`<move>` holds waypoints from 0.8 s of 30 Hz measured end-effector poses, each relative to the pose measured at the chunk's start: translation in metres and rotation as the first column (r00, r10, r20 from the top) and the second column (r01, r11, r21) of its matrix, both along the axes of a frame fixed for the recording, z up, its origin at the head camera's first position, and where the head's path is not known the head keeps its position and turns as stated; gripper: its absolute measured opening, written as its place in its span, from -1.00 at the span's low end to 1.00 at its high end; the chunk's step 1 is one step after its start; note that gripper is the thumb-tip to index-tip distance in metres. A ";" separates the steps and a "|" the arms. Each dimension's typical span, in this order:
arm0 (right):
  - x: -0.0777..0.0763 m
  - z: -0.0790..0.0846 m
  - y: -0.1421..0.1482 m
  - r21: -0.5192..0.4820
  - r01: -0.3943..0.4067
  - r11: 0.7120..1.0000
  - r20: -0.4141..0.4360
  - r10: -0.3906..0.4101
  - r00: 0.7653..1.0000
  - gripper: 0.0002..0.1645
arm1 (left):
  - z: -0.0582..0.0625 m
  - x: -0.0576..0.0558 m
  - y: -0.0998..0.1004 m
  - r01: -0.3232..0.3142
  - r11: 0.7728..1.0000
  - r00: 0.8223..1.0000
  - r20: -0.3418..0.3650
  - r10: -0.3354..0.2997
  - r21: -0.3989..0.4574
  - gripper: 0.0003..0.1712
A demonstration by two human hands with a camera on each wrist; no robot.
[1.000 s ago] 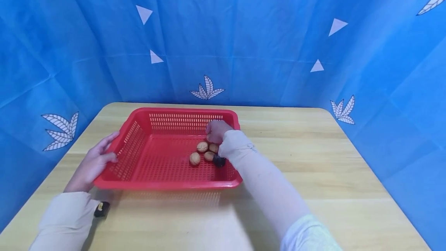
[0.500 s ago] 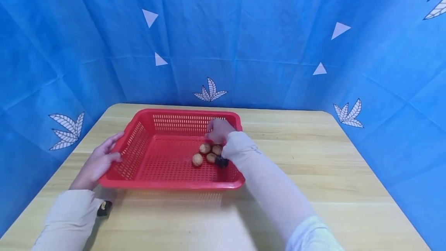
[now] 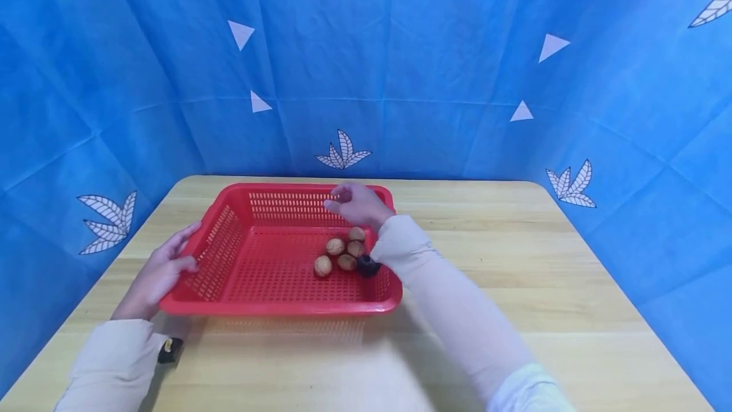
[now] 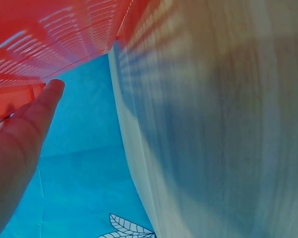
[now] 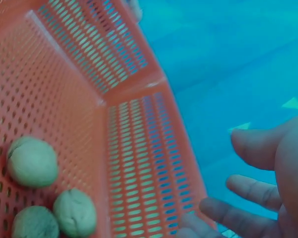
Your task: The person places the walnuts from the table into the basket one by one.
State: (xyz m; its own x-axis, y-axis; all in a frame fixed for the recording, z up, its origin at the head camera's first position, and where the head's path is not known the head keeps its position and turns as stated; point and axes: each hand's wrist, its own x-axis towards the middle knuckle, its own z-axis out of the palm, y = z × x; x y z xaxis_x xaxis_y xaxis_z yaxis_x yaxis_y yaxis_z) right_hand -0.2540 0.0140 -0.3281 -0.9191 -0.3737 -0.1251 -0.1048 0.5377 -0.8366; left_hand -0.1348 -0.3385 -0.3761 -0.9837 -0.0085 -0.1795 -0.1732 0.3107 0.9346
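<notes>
Clock face on the red basket (image 3: 274,308), twelve at the back: from the far left, creased blue cloth (image 3: 46,113) hangs down, a white leaf print (image 3: 108,224) out at nine o'clock. Here's the left hand (image 3: 154,280), clamped on the basket's rim at nine, thumb over the edge. The basket itself sits towards the back left of a pale wood-grain table (image 3: 515,253), slotted wall throwing faint striped light onto the tabletop near six. Inside, five walnuts (image 3: 346,262) show in a cluster towards three (a bright patch of glare whitens the wood down at five). And there's the right hand (image 3: 361,203) at two, above the basket's back right corner, thumb and fingers apart! Its pale sleeve (image 3: 446,304) slants away to four; further right, the table reaches its rounded far corner just shy of three, where more leaves are printed on the cloth
</notes>
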 end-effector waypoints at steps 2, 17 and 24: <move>0.001 0.005 0.006 -0.021 -0.014 1.000 -0.021 0.013 1.000 -0.50 | 0.000 0.000 0.000 -0.003 1.000 1.000 0.002 0.003 0.002 -0.06; 0.013 0.012 0.073 -0.269 -0.032 0.963 -0.103 0.004 0.995 -0.61 | -0.001 -0.001 -0.001 0.009 1.000 1.000 -0.023 -0.008 0.028 -0.08; 0.017 -0.004 0.108 -0.313 -0.097 0.945 -0.166 0.046 0.985 -0.55 | -0.001 -0.001 -0.002 0.011 1.000 1.000 -0.027 -0.011 0.025 -0.08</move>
